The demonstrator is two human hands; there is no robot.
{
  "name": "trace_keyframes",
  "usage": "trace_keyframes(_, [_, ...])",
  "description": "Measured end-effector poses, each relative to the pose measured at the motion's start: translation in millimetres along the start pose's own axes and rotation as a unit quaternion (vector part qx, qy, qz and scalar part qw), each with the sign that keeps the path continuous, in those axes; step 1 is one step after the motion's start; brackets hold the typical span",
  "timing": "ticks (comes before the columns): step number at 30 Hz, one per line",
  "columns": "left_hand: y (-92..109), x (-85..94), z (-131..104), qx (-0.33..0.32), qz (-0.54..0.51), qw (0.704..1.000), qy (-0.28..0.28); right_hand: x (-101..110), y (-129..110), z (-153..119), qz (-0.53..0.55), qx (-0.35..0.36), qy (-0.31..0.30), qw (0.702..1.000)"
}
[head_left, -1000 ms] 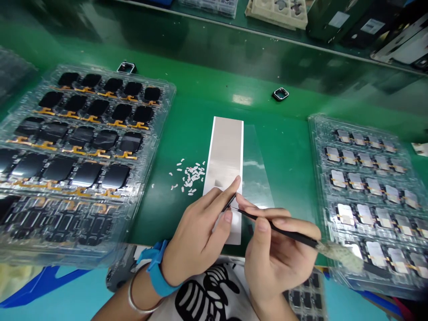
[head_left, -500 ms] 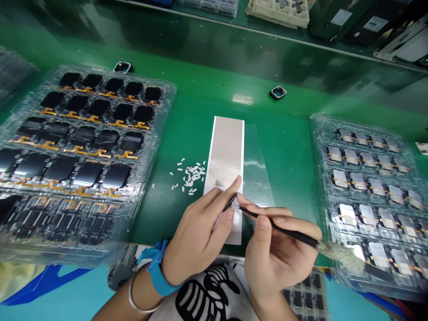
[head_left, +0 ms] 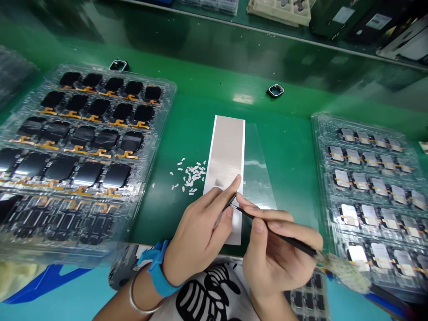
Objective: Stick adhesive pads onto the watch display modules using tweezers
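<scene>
A sideways knock could jar the ridged, clear-plastic left tray (head_left: 167,99) and shift its contents; heavy hands might crease the smooth, straight-edged strip (head_left: 228,147). The right hand (head_left: 279,249) grasps a slim black tool (head_left: 297,243); if its pointed tip slips, it could prick the left hand (head_left: 202,223) or scratch the thin dark part (head_left: 229,202) pinched between that hand's finger and thumb, over the strip's near half. Small oblong white scraps (head_left: 193,175) could scatter if brushed.

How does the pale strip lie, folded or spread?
Spread flat: the pale strip lies on the green surface with straight long edges and no visible fold; the left hand hides part of it.
</scene>
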State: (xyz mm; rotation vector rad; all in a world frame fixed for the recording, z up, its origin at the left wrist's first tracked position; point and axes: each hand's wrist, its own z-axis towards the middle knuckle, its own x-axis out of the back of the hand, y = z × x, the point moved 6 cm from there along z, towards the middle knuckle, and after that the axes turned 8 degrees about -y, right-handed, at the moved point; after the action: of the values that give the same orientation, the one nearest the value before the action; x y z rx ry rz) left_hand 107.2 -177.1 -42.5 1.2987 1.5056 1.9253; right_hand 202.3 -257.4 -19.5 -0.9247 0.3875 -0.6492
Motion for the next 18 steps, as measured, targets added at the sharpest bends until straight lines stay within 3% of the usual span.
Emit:
trace_keyframes(11, [1,0.5,0,-0.009,-0.003,1.0,0.007,-2,-1,0,0.001,-0.009,-0.008,1.0])
trace_keyframes(15, [5,5.2,-1,-0.032,0.007,0.999,0.039,10,-1,4,0.026,-0.025,0.021,0.999])
trace_keyframes(18, [11,9.2,-2,-0.05,0.016,0.997,0.055,22,-2,12,-0.01,-0.058,-0.02,0.998])
